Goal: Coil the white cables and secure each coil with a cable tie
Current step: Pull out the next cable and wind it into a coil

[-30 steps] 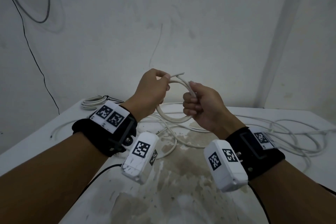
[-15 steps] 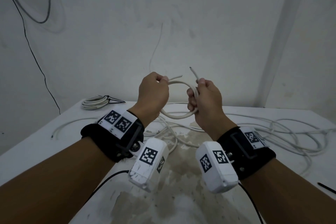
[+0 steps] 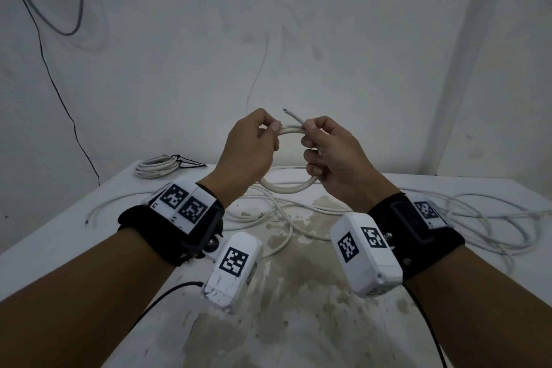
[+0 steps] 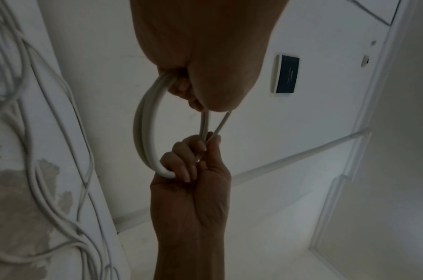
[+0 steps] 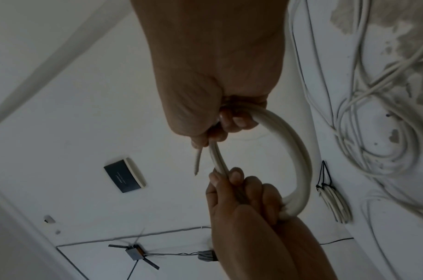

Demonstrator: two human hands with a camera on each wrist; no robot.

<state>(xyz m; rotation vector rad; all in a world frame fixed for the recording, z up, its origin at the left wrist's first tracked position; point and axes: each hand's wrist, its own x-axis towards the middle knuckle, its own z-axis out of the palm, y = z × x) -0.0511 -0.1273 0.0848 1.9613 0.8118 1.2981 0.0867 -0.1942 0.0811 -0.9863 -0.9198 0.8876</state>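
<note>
Our left hand (image 3: 249,148) gripped the left side of the white coil (image 3: 288,187), fingers curled round the bundled turns, thumb and forefinger pinching the top strand. Our right hand (image 3: 334,155) was clamped on the right side, fingers wrapped over the turns, and it pinched the free cable end (image 3: 294,117) between thumb and forefinger.

Change: a second earlier that end lay nearly flat across the top of the coil, pointing right from the left hand. Half a second earlier it stood up from the right hand. Now it angled up and left from the right fingertips, over the top of the loop. Both hands had also risen a bit and come closer together. In the left wrist view the cable end (image 4: 222,123) stuck out bare beside the coil (image 4: 145,132); in the right wrist view the end (image 5: 197,161) hung loose next to the turns (image 5: 299,161).

We judged this as the tail being tucked or wrapped round the loop, so coiling of this cable looked nearly done; no tie was on it yet.

The coil hung in mid-frame above the stained worktop (image 3: 74,233). Loose white cables (image 3: 478,218) sprawled across the right side. A finished coil (image 3: 156,166) with a black cable tie (image 3: 188,162) lay at the worktop's upper left.
</note>
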